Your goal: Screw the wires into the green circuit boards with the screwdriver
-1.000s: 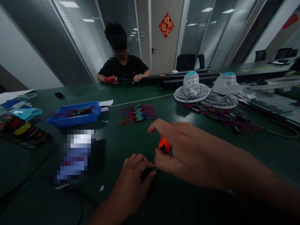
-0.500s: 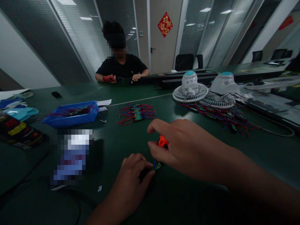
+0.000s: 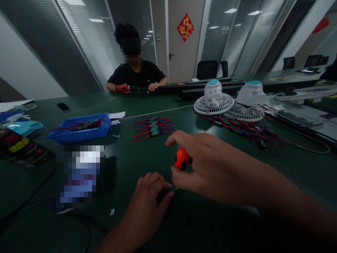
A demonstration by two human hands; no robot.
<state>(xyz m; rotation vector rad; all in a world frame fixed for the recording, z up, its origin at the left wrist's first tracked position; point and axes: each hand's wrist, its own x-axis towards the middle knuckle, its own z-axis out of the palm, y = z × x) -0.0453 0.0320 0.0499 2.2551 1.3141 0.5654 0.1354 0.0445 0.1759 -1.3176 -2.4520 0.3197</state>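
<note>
My left hand [image 3: 150, 203] rests on the table with thumb and fingers closed on the edge of a small green circuit board [image 3: 174, 189]. Most of that board is covered by my hands; a short blue wire shows at its edge. Just above it, my right hand [image 3: 207, 167] is curled round an orange-and-black screwdriver [image 3: 181, 159]. The rounded end of its handle points up toward me, while the shaft and tip are hidden below the hand. Beyond my hands lies a row of several circuit boards [image 3: 155, 126] with red and blue wires.
A blue bin [image 3: 81, 135] holds more wired boards. White fan housings [image 3: 213, 100] and a heap of wired boards [image 3: 242, 128] lie right. A phone-like blurred object [image 3: 81, 179] and a dark can [image 3: 22, 147] stand left. Across the table, a person holds a red power tool [image 3: 123, 88].
My right hand has turned and its thumb has shifted, so more of the screwdriver's orange end shows and less of the board. My left hand has stayed put.
</note>
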